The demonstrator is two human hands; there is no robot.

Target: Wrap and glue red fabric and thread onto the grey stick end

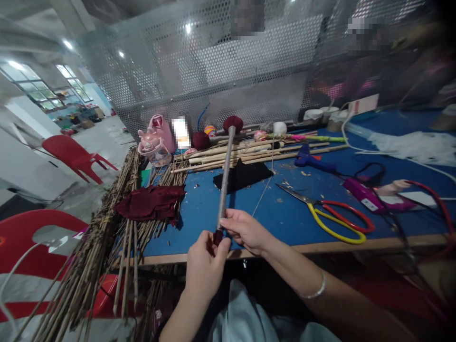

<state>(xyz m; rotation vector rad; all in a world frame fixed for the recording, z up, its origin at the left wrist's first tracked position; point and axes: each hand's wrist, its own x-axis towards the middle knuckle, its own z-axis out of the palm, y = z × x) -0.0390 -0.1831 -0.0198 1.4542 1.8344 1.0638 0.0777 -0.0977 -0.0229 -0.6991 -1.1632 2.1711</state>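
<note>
A long grey stick (225, 183) with a round dark red padded head (233, 124) points away from me over the table. My left hand (206, 259) is closed round its near end, where a bit of dark red material shows between thumb and fingers. Just above that, my right hand (247, 232) pinches the shaft between thumb and fingers. A black cloth piece (244, 175) lies under the shaft, and a folded dark red cloth (151, 203) rests on thin sticks to the left. Scissors (326, 216) with red and yellow handles lie open to the right.
Light wooden sticks (210, 159) lie across the back of the blue table (263, 223). A blue glue gun (313, 161) and a purple power strip (379, 197) with cords are at right. Bundled thin branches (96, 251) overhang the left edge. A perforated metal screen (199, 71) stands behind.
</note>
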